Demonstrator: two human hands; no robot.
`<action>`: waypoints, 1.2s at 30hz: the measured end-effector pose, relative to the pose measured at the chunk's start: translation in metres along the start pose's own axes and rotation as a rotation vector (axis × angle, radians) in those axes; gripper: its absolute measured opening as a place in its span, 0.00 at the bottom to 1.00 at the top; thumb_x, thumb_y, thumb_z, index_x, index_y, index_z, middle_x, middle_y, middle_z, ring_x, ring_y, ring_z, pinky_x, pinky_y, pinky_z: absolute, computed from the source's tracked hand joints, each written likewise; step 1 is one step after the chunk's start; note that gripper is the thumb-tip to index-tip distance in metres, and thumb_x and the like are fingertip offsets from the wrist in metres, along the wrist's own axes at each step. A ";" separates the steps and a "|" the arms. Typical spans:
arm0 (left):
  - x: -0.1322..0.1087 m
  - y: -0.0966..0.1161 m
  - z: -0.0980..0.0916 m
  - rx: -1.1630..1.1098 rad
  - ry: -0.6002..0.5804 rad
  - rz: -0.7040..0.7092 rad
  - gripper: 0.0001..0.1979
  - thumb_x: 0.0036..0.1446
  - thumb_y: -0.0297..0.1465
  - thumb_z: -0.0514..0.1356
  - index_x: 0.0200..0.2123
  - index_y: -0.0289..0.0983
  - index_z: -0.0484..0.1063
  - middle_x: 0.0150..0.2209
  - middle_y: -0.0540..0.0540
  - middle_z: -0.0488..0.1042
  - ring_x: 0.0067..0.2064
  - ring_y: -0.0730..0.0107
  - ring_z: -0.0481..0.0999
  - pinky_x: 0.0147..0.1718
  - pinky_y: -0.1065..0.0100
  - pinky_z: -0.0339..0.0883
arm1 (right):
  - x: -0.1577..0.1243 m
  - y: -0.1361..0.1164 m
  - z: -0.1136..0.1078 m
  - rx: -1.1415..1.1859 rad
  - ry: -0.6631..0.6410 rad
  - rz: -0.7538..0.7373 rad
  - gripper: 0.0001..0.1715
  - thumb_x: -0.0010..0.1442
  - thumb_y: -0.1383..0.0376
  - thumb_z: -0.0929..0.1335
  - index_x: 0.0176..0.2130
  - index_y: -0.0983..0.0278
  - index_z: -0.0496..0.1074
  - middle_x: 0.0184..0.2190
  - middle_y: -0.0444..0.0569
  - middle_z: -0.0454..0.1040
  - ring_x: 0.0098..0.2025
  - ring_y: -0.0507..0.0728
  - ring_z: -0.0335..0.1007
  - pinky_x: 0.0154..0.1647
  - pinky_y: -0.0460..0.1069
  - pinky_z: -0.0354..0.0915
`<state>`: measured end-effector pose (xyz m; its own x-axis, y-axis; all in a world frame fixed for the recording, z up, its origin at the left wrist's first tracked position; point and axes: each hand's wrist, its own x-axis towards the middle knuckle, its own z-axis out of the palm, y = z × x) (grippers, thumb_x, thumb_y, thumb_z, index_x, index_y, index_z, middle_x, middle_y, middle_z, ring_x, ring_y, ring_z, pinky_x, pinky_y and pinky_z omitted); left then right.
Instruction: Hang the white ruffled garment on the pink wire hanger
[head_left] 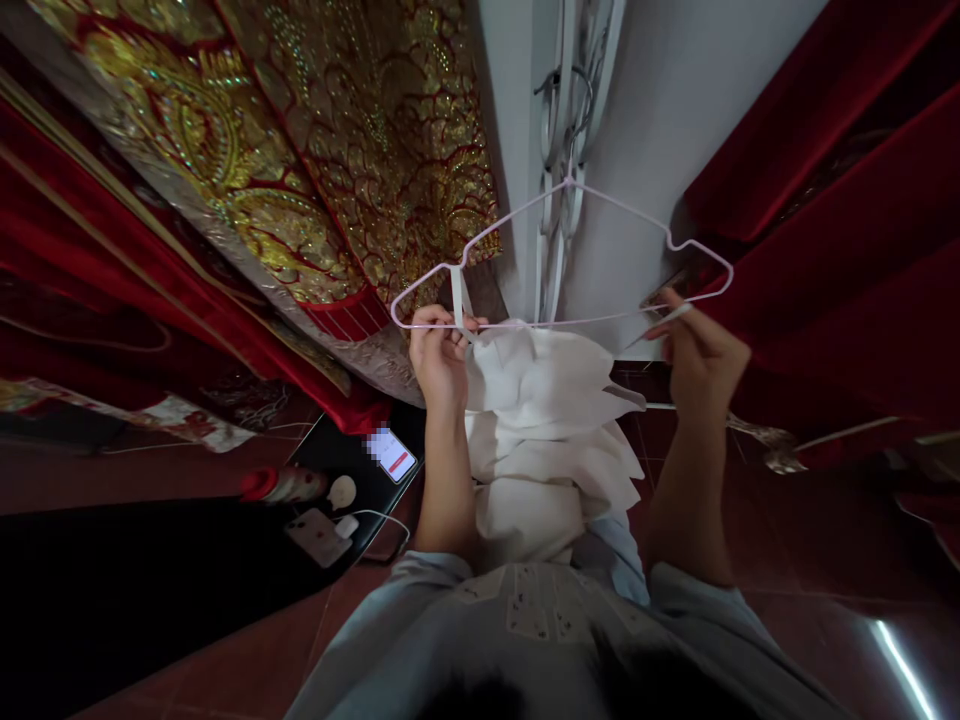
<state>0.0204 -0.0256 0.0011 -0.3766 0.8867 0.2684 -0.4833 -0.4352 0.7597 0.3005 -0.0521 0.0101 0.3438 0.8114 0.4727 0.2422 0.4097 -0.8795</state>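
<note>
A pale pink clothes hanger [630, 207] hangs by its hook from a white metal rack. Below it drapes a white ruffled garment [540, 370], one of its straps [457, 292] looped over the hanger's left side. My left hand [441, 350] is closed at the hanger's lower bar, beside that strap, with its fingers partly behind the bar. Over on the right, my right hand [701, 350] pinches the garment's other strap [679, 311] close to the hanger's lower right corner. The lower folds of the garment fall in front of my body.
Gold embroidered, sequinned clothing [360, 150] hangs at the left; dark red cloth [840, 190] hangs at the right. The white rack [550, 200] stands against a pale wall. On a black table [225, 600] are a lit phone [395, 455], another phone [319, 537], a charger and a red-capped bottle [285, 485].
</note>
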 end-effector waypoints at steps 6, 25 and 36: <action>0.010 0.008 0.004 0.017 0.085 0.003 0.10 0.59 0.33 0.60 0.31 0.42 0.59 0.23 0.53 0.73 0.27 0.71 0.79 0.36 0.71 0.76 | 0.032 0.022 -0.035 0.025 0.349 -0.006 0.14 0.53 0.62 0.79 0.41 0.58 0.82 0.33 0.47 0.79 0.32 0.56 0.70 0.33 0.53 0.69; 0.025 0.009 -0.005 0.041 0.036 -0.021 0.13 0.61 0.35 0.60 0.29 0.42 0.58 0.21 0.52 0.71 0.25 0.70 0.77 0.33 0.70 0.76 | 0.018 -0.014 0.018 -0.157 0.231 -0.408 0.20 0.58 0.66 0.73 0.51 0.57 0.72 0.51 0.53 0.72 0.49 0.60 0.72 0.54 0.58 0.72; -0.016 0.019 -0.013 0.378 -0.006 0.125 0.06 0.61 0.33 0.65 0.32 0.39 0.80 0.32 0.47 0.80 0.36 0.70 0.77 0.39 0.71 0.72 | -0.056 0.006 0.075 -0.135 -0.240 -0.134 0.18 0.69 0.55 0.69 0.57 0.52 0.73 0.58 0.51 0.69 0.31 0.51 0.64 0.41 0.55 0.75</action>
<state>0.0071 -0.0502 0.0042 -0.4085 0.8322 0.3750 -0.1088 -0.4523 0.8852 0.2146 -0.0633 -0.0260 0.0802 0.8355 0.5436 0.3945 0.4742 -0.7870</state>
